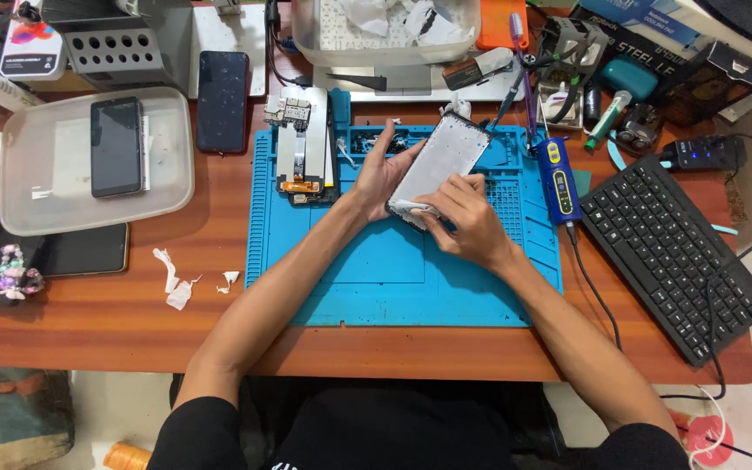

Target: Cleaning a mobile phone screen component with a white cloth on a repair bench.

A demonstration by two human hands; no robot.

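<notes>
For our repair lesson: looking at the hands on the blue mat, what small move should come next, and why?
Probably peel the white strip further along the phone frame. The right hand pinches it at the frame's lower end, where it is only partly lifted, while the left hand steadies the frame tilted above the blue mat.

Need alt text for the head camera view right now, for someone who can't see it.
Over a blue repair mat, the left hand steadies a phone frame while the right hand rubs its lower end with a white wipe. An opened phone lies on the mat's left; a black keyboard sits at right.
</notes>
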